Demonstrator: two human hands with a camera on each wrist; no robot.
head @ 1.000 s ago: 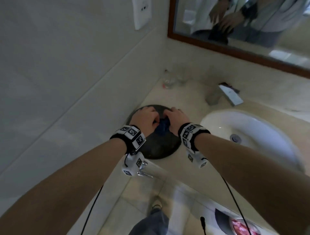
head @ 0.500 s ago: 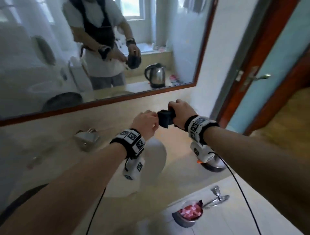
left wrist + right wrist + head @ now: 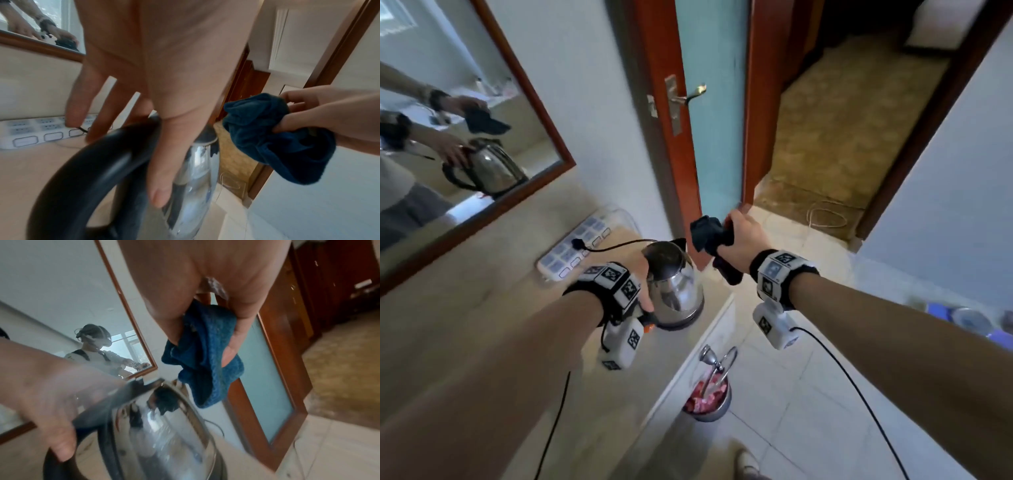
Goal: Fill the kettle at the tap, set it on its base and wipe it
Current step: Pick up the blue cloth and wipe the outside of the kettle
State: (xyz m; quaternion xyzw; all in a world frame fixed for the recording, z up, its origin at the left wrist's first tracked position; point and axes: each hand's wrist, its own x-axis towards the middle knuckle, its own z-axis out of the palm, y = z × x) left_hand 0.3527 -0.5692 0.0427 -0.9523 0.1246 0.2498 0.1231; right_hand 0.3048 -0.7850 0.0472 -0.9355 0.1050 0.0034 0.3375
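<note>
A steel kettle [image 3: 678, 287] with a black lid stands near the right end of the beige counter [image 3: 500, 318]. My left hand [image 3: 645, 287] lies on the kettle's black handle [image 3: 82, 170] with its fingers [image 3: 96, 113] straight and spread, and the thumb runs down the steel side. Just right of the spout and a little above it, my right hand [image 3: 739, 236] grips a bunched dark blue cloth [image 3: 707, 233]. The cloth [image 3: 205, 353] hangs clear of the kettle [image 3: 156, 426] without touching it.
A white power strip [image 3: 582, 250] lies against the wall behind the kettle, with a black cord plugged in. A framed mirror [image 3: 465, 113] hangs at the left. A glass-panelled door [image 3: 709, 120] stands open just beyond the counter end. A metal bin [image 3: 709, 394] sits on the floor below.
The view swung right from the basin to the counter end. My left hand let go of the cloth and came down on the kettle; my right hand now carries the cloth alone.
</note>
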